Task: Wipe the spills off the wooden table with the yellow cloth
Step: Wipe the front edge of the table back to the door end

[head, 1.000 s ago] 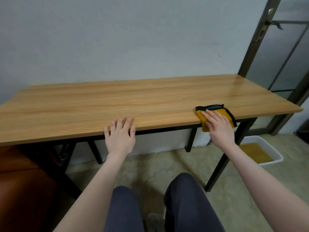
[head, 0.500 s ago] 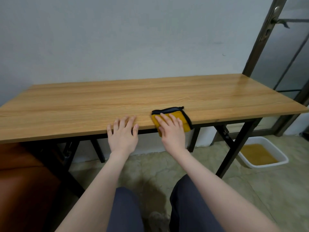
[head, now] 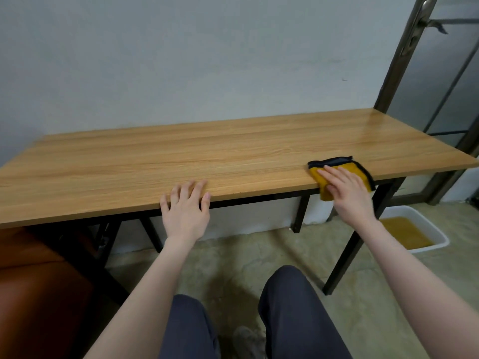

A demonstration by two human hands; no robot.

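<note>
The long wooden table (head: 207,154) with black legs stands against the wall. A folded yellow cloth (head: 348,169) with a dark border lies at the table's front edge on the right, one corner hanging over the edge. My right hand (head: 347,193) presses flat on the cloth with straight fingers. My left hand (head: 185,206) rests flat on the front edge near the middle, fingers spread. No spill stands out on the wood.
A white basin (head: 435,234) of brownish liquid sits on the floor under the table's right end. A metal door frame (head: 404,53) rises at the right. A brown seat (head: 33,294) is at the lower left. My knees are below.
My right hand slid the cloth left along the front edge toward my left hand, then back to the right end. My left hand stayed in place.
</note>
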